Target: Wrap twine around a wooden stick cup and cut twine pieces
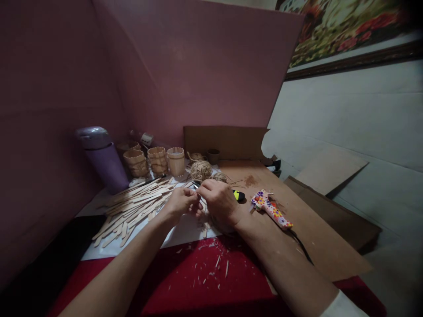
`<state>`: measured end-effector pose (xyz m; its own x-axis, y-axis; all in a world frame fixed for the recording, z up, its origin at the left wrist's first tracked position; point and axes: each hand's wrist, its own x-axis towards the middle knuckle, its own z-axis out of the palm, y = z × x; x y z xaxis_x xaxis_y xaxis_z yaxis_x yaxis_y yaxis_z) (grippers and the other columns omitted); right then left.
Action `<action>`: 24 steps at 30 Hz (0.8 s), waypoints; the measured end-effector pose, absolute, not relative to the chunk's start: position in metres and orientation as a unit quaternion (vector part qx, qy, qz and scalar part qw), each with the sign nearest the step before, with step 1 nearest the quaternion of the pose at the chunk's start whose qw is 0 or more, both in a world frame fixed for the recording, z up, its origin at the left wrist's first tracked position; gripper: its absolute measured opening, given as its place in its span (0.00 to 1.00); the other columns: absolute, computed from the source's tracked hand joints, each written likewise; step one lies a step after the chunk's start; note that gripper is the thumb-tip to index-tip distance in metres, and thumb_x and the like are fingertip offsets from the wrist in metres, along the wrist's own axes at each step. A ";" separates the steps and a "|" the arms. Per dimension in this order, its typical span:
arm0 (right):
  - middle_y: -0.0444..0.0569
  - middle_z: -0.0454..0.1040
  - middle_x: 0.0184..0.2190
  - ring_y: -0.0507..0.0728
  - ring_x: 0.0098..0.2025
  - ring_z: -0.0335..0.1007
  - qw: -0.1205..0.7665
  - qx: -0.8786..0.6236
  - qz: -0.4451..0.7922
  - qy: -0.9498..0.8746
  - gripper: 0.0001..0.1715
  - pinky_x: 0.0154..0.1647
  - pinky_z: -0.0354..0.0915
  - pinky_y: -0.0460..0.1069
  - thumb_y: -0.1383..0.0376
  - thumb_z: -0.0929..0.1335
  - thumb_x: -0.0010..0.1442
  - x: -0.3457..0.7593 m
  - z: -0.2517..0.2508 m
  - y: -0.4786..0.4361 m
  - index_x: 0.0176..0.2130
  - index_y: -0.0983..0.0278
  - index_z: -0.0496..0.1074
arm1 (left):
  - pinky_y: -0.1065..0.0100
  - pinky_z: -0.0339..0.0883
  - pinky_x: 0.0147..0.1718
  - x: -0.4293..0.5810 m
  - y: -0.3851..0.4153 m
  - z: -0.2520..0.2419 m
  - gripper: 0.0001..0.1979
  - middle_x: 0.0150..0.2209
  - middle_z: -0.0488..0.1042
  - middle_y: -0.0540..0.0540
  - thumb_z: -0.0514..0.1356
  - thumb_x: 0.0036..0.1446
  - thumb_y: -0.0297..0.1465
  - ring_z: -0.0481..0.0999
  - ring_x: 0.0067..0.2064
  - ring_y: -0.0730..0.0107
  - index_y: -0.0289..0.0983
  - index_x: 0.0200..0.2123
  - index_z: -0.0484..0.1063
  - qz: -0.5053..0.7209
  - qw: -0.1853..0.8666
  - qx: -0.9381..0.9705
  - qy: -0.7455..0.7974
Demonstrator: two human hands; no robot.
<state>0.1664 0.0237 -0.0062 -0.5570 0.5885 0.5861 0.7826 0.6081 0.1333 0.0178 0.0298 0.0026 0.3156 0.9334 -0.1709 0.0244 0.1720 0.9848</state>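
My left hand (183, 201) and my right hand (219, 200) meet over the front of the white sheet (178, 235), fingertips close together. Both have their fingers closed in a pinch. A small dark, shiny tip (195, 185) shows at the fingertips, but what either hand holds is too small and covered to name. Just beyond the hands lies a ball of twine (201, 170). To the left spreads a pile of wooden craft sticks (139, 207). A yellow and black tool (238, 195), partly hidden, lies beside my right hand.
A flower-patterned glue gun (271, 210) with a cord rests on the brown board (317, 233) at right. Several wooden-stick cups (176, 161) stand at the back, beside a purple bottle (107, 163). Wood shavings (211, 268) litter the red cloth (148, 281) in front.
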 end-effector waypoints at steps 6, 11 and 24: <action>0.51 0.72 0.31 0.58 0.37 0.61 0.249 -0.422 -0.212 -0.846 0.09 0.36 0.52 0.51 0.60 0.66 0.57 0.167 0.000 0.020 0.31 0.64 0.70 | 0.72 0.68 0.19 0.013 0.033 0.001 0.06 0.19 0.74 0.41 0.62 0.46 0.21 0.72 0.18 0.72 0.30 0.20 0.68 0.402 0.652 0.444 0.465; 0.49 0.72 0.29 0.56 0.34 0.62 0.268 -0.427 -0.163 -0.848 0.09 0.37 0.52 0.51 0.60 0.66 0.56 0.166 -0.001 0.022 0.30 0.64 0.69 | 0.73 0.68 0.19 0.014 0.032 0.004 0.06 0.19 0.74 0.42 0.58 0.49 0.18 0.72 0.18 0.74 0.28 0.22 0.69 0.418 0.663 0.415 0.462; 0.46 0.75 0.31 0.53 0.33 0.67 0.305 -0.458 -0.035 -0.835 0.16 0.32 0.54 0.46 0.73 0.62 0.53 0.169 -0.007 0.024 0.40 0.62 0.73 | 0.75 0.68 0.18 0.011 0.037 0.003 0.07 0.20 0.73 0.42 0.56 0.53 0.17 0.72 0.18 0.74 0.27 0.25 0.70 0.450 0.671 0.399 0.434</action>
